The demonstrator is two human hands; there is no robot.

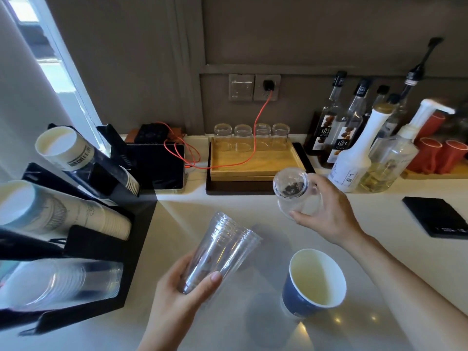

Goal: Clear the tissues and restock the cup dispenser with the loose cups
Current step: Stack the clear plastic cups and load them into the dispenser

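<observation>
My left hand (177,295) grips the base of a nested stack of clear plastic cups (222,247), its rims tilted up and to the right above the counter. My right hand (326,211) holds a single clear plastic cup (291,193) tipped on its side, base toward me, with dark bits showing inside. A blue paper cup (314,282) with a pale inside stands on the white counter between my arms. The black cup dispenser (136,224) stands at the left, with paper cup stacks (63,148) in its upper slots and clear cups (63,282) in the lowest slot. No tissues are in view.
A wooden tray (255,163) with several upturned glasses sits by the back wall, an orange cable across it. A tablet (157,165) lies beside the dispenser. Syrup bottles (354,138) and red cups (440,153) crowd the back right. A black scale (438,216) lies at the right.
</observation>
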